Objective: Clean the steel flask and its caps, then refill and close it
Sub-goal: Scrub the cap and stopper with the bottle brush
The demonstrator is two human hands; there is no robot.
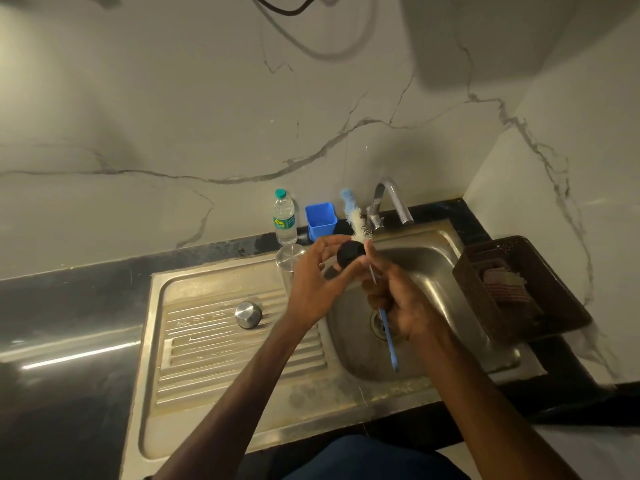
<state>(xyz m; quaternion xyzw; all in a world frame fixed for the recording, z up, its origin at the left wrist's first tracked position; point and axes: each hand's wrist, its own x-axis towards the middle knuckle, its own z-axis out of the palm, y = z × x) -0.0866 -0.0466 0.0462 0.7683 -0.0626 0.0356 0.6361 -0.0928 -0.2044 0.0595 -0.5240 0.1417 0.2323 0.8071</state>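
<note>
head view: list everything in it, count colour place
black cap: 1, black, in left hand
brush: 1, white bristles, blue handle, in right hand
flask: 1, steel, on drainboard behind left hand
steel cap: 1, steel, on drainboard
bottle: 1, clear, at wall
cup: 1, blue, right of bottle
tap: 1, steel, behind basin
sink: 1, steel, below hands
basket: 1, brown, right of sink
left hand: 1, holds black cap
right hand: 1, holds brush

1. The light is dim and warm, and the steel sink [433,289] gleams only dully.
2. Left of the sink, a long white glare streak crosses the dark tabletop [69,306].
3. Above the sink, broad soft shadows lie on the wall [207,116].
4. Straight edges bow far from the sink.
5. The brush [356,223] bristles over the sink's back rim look blurred.
</note>
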